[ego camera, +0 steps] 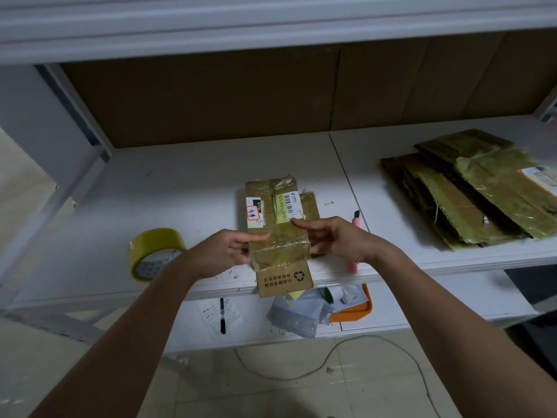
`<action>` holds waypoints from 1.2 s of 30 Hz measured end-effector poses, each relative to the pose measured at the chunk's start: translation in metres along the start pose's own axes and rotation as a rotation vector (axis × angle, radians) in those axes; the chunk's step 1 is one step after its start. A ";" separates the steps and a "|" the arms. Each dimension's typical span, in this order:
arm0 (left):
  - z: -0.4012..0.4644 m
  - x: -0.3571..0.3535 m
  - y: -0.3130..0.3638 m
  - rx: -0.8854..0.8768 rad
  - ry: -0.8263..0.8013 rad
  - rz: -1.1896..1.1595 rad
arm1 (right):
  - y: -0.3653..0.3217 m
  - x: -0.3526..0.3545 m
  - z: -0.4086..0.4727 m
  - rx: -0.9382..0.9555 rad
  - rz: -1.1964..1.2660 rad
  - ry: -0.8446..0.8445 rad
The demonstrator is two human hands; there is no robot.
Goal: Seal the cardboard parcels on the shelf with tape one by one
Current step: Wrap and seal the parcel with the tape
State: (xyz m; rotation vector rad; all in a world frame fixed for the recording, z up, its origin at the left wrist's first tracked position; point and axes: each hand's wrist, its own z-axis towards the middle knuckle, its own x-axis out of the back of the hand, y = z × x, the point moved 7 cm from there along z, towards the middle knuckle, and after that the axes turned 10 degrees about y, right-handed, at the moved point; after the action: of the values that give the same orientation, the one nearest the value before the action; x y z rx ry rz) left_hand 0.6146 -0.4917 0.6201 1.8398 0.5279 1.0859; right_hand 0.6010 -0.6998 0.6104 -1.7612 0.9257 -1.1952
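Parcel (pixel 278 224) is lying mid-frame on shelf (pixel 180 182), near flap overhanging the edge. Left hand (pixel 223 251) & right hand (pixel 334 239) are pinching its sides, fingers narrow. Risk: it's tipping off if grip slackens; tape roll (pixel 155 253), left of centre, isn't in hand.

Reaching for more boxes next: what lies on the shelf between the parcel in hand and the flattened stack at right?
Only the pink cutter, partly behind the right hand, in the head view.
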 end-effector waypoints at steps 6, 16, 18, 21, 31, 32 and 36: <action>0.003 0.002 -0.010 -0.037 0.177 -0.048 | 0.009 -0.003 0.002 0.076 0.087 0.146; -0.006 -0.011 -0.019 -0.042 0.385 -0.164 | 0.008 -0.015 -0.006 0.231 -0.130 0.365; -0.006 -0.012 -0.019 -0.021 0.327 -0.217 | 0.009 -0.014 -0.005 0.188 -0.085 0.286; -0.009 -0.014 -0.018 -0.037 0.435 -0.178 | 0.007 -0.015 -0.005 0.182 -0.085 0.330; -0.009 -0.012 -0.020 -0.050 0.457 -0.135 | 0.002 -0.016 -0.006 0.237 -0.132 0.398; -0.008 -0.012 -0.022 -0.042 0.470 -0.138 | 0.000 -0.017 -0.006 0.269 -0.163 0.439; -0.009 -0.013 -0.020 -0.032 0.460 -0.157 | 0.000 -0.016 -0.007 0.244 -0.123 0.443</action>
State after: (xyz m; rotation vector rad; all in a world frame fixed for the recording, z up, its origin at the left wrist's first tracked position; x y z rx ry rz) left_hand 0.6012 -0.4867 0.5985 1.4903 0.8992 1.4046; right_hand 0.5894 -0.6870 0.6059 -1.3994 0.8801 -1.7448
